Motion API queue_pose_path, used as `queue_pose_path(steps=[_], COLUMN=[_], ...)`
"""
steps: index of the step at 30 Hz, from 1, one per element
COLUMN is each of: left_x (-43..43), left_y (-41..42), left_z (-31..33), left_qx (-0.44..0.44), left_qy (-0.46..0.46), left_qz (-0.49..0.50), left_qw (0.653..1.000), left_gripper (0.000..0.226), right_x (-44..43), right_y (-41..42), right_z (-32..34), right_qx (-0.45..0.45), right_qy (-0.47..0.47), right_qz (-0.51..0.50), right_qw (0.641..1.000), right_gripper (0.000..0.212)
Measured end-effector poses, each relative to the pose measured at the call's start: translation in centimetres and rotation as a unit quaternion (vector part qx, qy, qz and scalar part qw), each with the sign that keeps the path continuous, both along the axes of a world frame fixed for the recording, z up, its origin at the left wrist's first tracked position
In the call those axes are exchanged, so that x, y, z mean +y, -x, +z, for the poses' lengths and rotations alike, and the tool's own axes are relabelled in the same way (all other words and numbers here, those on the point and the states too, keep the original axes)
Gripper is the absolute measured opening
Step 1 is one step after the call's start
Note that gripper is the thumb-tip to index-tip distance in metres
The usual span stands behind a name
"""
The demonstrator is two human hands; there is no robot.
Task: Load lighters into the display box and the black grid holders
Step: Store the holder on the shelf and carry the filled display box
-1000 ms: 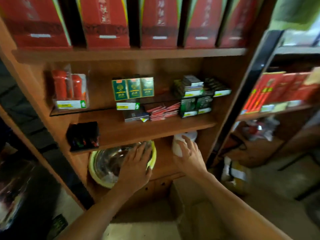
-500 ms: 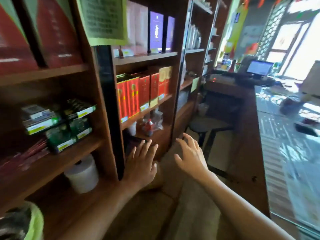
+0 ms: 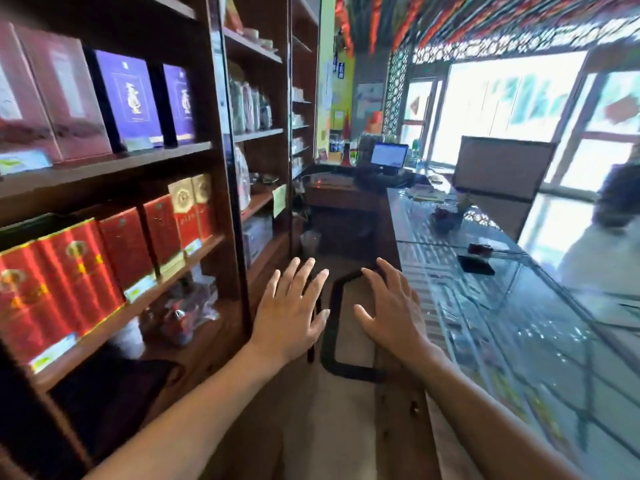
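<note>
Both bare forearms reach forward from the bottom of the view. The left hand (image 3: 289, 313) and the right hand (image 3: 391, 313) are held palm down side by side, apart from each other, with fingers (image 3: 304, 271) straight and spread wide, holding nothing. Below and beyond them a black rounded frame (image 3: 332, 341) stands on the floor of the aisle. To the left is a wooden shelf unit (image 3: 104, 168) with red cartons (image 3: 69, 271) on a lower board and purple boxes (image 3: 130, 98) above. To the right runs a glass counter (image 3: 519, 341). Farther along its top lie a flat black object (image 3: 475, 265) and a small red object (image 3: 480, 249), both too small to identify, so where the lighters and their holders are cannot be told. Beyond, a lit monitor (image 3: 389, 155) stands at the aisle's end, a dark panel (image 3: 502, 168) rises on the counter, a person in white (image 3: 602, 258) is at the right edge, and bright windows (image 3: 502, 98) fill the back.
</note>
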State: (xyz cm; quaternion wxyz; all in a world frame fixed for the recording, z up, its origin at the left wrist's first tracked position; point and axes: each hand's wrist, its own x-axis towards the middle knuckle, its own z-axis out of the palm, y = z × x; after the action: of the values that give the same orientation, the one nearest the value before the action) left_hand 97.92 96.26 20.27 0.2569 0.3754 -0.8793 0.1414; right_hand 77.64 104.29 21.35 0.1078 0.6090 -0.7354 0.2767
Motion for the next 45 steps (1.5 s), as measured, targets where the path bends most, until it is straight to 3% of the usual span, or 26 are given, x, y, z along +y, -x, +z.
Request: queue_pose_path(steps=[8,23,37,45], left_x=[-13.6,-34.4,-41.4,-41.9], left_y=[10.1,31.8,58.4,70.3], left_z=[1.5,1.8,0.1,-3.3], left_qx=[0.001,-0.062,-0.09,-0.1], left_qy=[0.016,-0.018,-0.063,-0.114], left_qz=[-0.063,-0.219,-0.37,-0.488], left_qw=[0.998,0.974,0.922,0.86], left_gripper=[0.072,0.071,0.071,0.071], right_x=[-9.9,-26.0,-29.3,-28.0], right_y=[9.5,26.4,48.1,53.9], right_z=[1.2,1.0,-0.4,-3.2], right_qx=[0.051,0.034,-0.019,-0.051], right_qy=[0.015,-0.004,-0.001,-0.028], right_qz=[-0.082,-0.237,-0.38,-0.473], right_qw=[0.995,0.971,0.925,0.879], right_gripper=[0.074,0.072,0.064,0.065])
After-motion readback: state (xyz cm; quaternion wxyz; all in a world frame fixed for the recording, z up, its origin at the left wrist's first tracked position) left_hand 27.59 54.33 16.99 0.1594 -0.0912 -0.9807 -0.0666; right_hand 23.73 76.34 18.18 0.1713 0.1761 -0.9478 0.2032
